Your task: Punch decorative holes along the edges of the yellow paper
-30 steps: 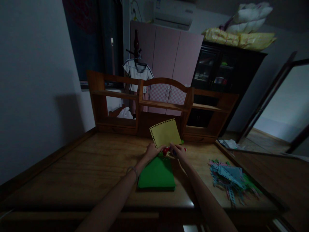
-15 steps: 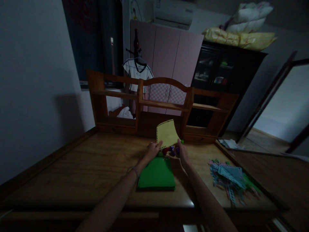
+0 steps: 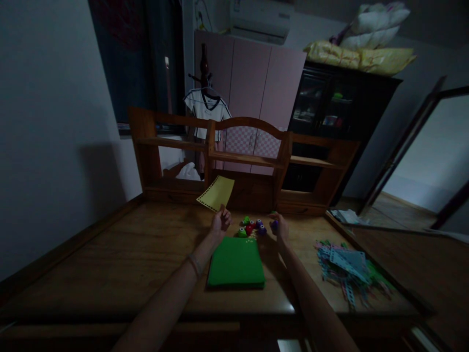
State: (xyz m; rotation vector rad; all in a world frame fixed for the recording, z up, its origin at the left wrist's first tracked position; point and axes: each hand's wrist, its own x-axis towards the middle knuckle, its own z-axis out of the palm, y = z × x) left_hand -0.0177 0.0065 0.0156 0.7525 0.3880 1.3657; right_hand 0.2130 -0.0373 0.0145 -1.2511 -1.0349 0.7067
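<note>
My left hand (image 3: 221,221) pinches the lower edge of a yellow sheet of paper (image 3: 219,192), holding it tilted above the desk. Small holes run in a row along the sheet's left and lower edge. My right hand (image 3: 280,228) has its fingers curled about a small purple craft punch (image 3: 275,224), partly hidden by the fingers. Between the hands lie several more small rounded punches, among them a red one (image 3: 249,229), a green one (image 3: 242,232) and a purple one (image 3: 262,230). Pale paper bits (image 3: 250,240) are scattered beside them, some on the green stack (image 3: 236,264).
A heap of blue, pink and green punched paper strips (image 3: 350,269) lies at the right of the wooden desk (image 3: 157,254). A wooden shelf unit (image 3: 249,157) lines the desk's back edge. Behind it stand pink cupboards (image 3: 249,83) and a dark cabinet (image 3: 330,107).
The yellow sheet has moved left and turned, now in my left hand alone. My right hand has let go of it and closed around a purple punch. The other punches have come into view.
</note>
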